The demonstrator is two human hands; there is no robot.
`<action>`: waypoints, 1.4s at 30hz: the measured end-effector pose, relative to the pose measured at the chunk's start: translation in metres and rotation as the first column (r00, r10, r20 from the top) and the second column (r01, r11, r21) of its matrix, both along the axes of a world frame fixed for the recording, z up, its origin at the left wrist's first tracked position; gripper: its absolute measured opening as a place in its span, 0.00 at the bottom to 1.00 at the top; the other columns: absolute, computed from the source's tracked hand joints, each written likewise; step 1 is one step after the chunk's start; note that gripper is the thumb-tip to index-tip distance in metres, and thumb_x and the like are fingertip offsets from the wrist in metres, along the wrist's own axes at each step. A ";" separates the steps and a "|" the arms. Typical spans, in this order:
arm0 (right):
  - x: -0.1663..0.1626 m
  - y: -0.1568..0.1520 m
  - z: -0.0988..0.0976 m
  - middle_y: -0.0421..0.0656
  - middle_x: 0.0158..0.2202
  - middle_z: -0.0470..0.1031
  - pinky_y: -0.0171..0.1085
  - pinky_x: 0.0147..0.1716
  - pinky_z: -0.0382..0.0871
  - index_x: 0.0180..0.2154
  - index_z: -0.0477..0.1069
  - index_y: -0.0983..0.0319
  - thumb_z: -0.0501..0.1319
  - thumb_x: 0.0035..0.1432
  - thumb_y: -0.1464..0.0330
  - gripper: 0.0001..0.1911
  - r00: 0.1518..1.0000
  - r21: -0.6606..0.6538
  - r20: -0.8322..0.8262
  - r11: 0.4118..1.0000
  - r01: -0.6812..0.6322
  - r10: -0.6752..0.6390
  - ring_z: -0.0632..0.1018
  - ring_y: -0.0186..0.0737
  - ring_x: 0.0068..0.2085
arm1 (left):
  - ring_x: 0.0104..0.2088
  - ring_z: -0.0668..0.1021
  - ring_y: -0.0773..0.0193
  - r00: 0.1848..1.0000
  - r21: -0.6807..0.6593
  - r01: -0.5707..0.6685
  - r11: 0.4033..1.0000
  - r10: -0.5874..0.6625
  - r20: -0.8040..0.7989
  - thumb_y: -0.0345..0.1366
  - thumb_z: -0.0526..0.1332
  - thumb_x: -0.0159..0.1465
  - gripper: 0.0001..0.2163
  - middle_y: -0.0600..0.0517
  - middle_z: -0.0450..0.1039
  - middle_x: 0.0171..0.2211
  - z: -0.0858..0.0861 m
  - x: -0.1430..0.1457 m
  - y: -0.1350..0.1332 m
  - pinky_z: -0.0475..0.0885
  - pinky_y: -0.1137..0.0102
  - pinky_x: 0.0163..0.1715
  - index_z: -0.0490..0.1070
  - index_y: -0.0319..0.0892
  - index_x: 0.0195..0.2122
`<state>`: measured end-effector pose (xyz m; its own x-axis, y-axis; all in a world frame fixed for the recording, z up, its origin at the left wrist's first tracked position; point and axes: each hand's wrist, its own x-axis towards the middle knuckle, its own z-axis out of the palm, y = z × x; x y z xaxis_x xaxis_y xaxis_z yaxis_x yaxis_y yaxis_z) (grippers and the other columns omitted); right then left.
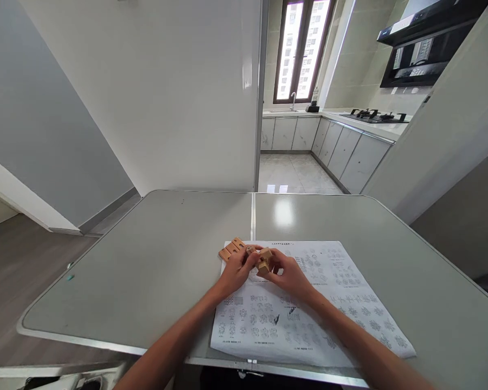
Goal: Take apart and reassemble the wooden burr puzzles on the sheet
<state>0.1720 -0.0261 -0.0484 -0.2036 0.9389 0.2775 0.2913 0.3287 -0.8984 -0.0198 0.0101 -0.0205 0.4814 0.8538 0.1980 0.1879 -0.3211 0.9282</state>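
Over the paper sheet (360, 303), my two hands meet around small wooden pieces. My right hand (288, 275) has its fingers closed on a light wooden puzzle block (264, 261), which looks made of square-ended pieces at angles to each other. Pressed close on the other side, my left hand (236, 273) pinches a smaller wooden piece (251, 249) with a dark mark on its end. Whether the two pieces are joined is hidden by my fingers. Just beyond my left hand, several flat orange-brown wooden pieces (231, 248) lie side by side at the sheet's top left corner.
The sheet carries rows of printed line diagrams and lies on a grey folding table (179, 244) with a centre seam and metal rim. A small green bit (70, 277) is near the left edge. A white wall panel (195, 97) and kitchen counter (293, 115) stand beyond.
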 end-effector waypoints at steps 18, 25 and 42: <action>0.003 0.008 -0.014 0.48 0.47 0.79 0.44 0.43 0.71 0.55 0.70 0.57 0.63 0.63 0.56 0.22 0.773 0.211 0.584 0.966 0.149 -0.246 0.80 0.51 0.47 | 0.26 0.68 0.68 0.976 -0.206 -0.120 0.971 0.154 0.153 0.58 0.53 0.70 0.23 0.55 0.67 0.28 -0.010 0.001 0.007 0.67 0.72 0.26 0.70 0.42 0.37; 0.004 0.007 -0.010 0.47 0.44 0.80 0.43 0.41 0.71 0.54 0.71 0.57 0.64 0.63 0.54 0.22 0.840 0.186 0.499 0.974 0.133 -0.210 0.80 0.49 0.43 | 0.26 0.69 0.67 0.996 -0.217 -0.048 0.975 0.063 0.063 0.57 0.51 0.72 0.22 0.55 0.67 0.27 -0.009 -0.003 0.005 0.68 0.70 0.29 0.69 0.43 0.39; 0.012 0.009 0.002 0.40 0.29 0.71 0.36 0.29 0.67 0.42 0.72 0.60 0.57 0.67 0.47 0.22 0.983 -0.124 -0.182 0.992 -0.039 0.016 0.70 0.37 0.29 | 0.23 0.67 0.67 0.988 -0.058 0.079 0.995 -0.086 -0.132 0.55 0.50 0.73 0.21 0.56 0.67 0.22 0.003 -0.003 -0.003 0.63 0.71 0.26 0.65 0.43 0.31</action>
